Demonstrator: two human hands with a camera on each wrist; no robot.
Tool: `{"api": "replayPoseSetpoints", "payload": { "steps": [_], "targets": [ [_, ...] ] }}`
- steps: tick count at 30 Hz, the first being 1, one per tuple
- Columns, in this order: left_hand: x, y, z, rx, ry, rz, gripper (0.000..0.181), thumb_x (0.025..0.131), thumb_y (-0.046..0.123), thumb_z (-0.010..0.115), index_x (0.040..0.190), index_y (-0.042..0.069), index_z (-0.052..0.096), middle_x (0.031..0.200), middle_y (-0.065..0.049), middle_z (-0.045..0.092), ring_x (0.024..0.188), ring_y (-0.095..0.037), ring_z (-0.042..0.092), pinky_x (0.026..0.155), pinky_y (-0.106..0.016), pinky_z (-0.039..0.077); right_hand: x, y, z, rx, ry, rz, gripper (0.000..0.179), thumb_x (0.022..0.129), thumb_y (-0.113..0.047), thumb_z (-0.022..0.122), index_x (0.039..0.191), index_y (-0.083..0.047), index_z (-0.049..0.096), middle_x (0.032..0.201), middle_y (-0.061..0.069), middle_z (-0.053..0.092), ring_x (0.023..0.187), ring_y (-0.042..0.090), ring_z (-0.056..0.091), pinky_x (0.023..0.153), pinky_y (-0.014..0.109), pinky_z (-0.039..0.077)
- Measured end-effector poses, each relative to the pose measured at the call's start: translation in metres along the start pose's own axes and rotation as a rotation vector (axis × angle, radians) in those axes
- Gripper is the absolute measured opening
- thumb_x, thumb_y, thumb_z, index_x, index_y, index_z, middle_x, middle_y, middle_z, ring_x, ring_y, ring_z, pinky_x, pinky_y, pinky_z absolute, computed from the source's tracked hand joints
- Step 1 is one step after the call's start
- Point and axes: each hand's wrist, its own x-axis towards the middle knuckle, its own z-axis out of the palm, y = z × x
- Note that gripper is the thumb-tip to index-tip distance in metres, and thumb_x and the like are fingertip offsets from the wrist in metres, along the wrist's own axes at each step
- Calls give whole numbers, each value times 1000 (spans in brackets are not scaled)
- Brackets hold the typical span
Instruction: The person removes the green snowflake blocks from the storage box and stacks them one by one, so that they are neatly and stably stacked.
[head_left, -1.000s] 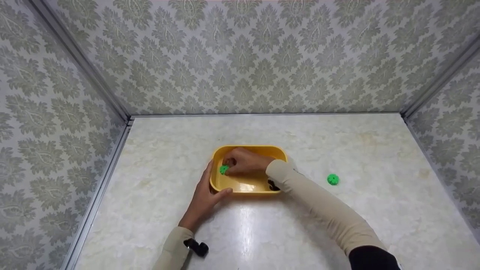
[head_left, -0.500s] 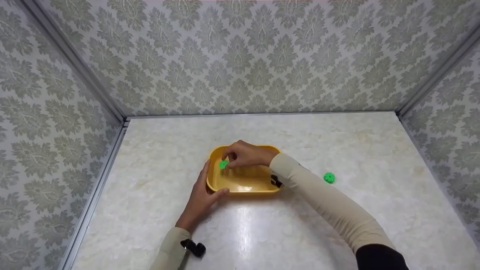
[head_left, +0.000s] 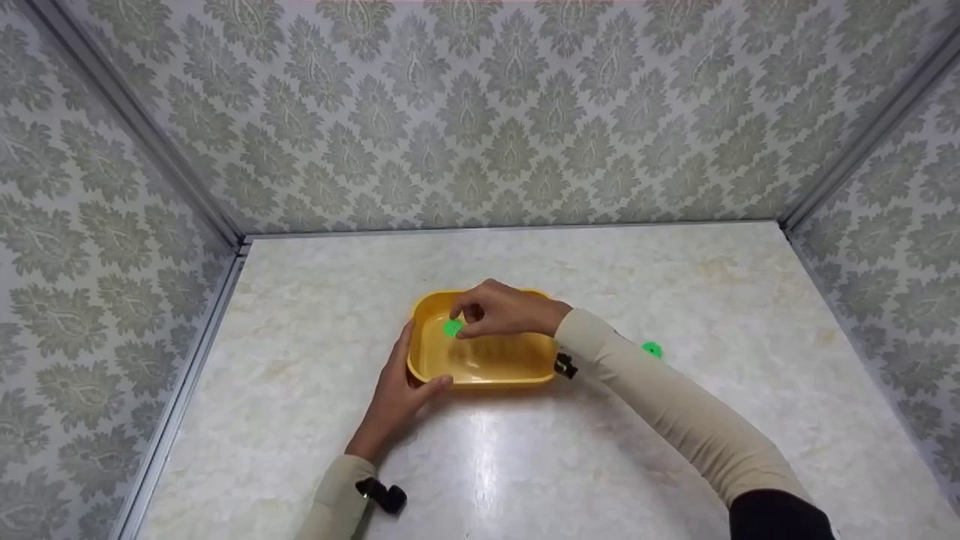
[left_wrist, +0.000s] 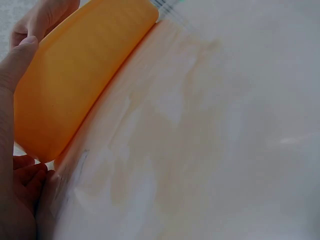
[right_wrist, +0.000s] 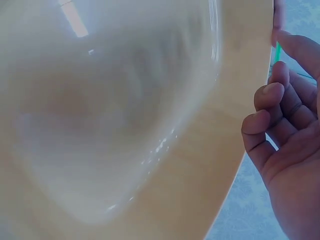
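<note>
A yellow plastic tub [head_left: 487, 381] with rounded corners stands on the table. My left hand [head_left: 394, 386] grips its left end, thumb over the front rim and fingers along the outside; the left wrist view shows this tub wall [left_wrist: 85, 75] close up. Over the tub's interior, my right hand [head_left: 506, 310] pinches a green notched disc [head_left: 453, 328] between thumb and index finger. In the right wrist view only a thin edge of the green disc [right_wrist: 278, 52] shows at the fingertips. A second green notched disc [head_left: 652, 349] lies right of the tub, partly hidden by the right sleeve.
The pale marbled table [head_left: 322, 300] is bounded by a patterned back wall [head_left: 480, 135] and side walls with metal framing. Black wrist devices are strapped to both forearms. The right sleeve [head_left: 667, 397] stretches across the table's right half.
My right hand has raised the green disc from near the tub's floor and drawn it slightly right. The left hand keeps its grip. The whole scene shifts a little left.
</note>
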Motion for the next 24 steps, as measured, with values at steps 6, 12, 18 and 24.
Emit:
{"api": "replayPoseSetpoints", "payload": {
  "steps": [6, 12, 18, 24],
  "targets": [
    [1, 0, 1, 7, -1, -12, 118, 92, 46, 90, 179, 22, 14, 182, -6, 22, 164, -28, 29, 132, -53, 27, -18, 4, -2, 30, 48, -6, 27, 102, -20, 81, 124, -5, 79, 86, 0, 71, 75, 10, 58, 74, 27, 53],
    [0, 0, 2, 20, 3, -10, 116, 93, 42, 90, 179, 21, 15, 182, -8, 23, 164, -29, 29, 131, -52, 27, -34, 4, -1, 30, 83, -21, 25, 101, -18, 83, 122, -4, 79, 86, 1, 71, 75, 11, 59, 74, 27, 52],
    [-2, 0, 1, 6, 3, 7, 117, 93, 43, 90, 179, 21, 14, 182, -8, 22, 164, -27, 29, 131, -50, 26, -50, 7, 5, 1, 104, 10, 26, 101, -20, 84, 122, -5, 80, 87, 0, 72, 75, 10, 60, 74, 28, 53],
    [-1, 1, 1, 11, 8, -4, 116, 94, 37, 91, 179, 20, 14, 183, -9, 21, 165, -29, 28, 132, -50, 25, -61, 12, 11, -14, 130, 21, 25, 99, -20, 86, 120, -6, 82, 86, 0, 73, 75, 10, 61, 72, 28, 53]
  ]
}}
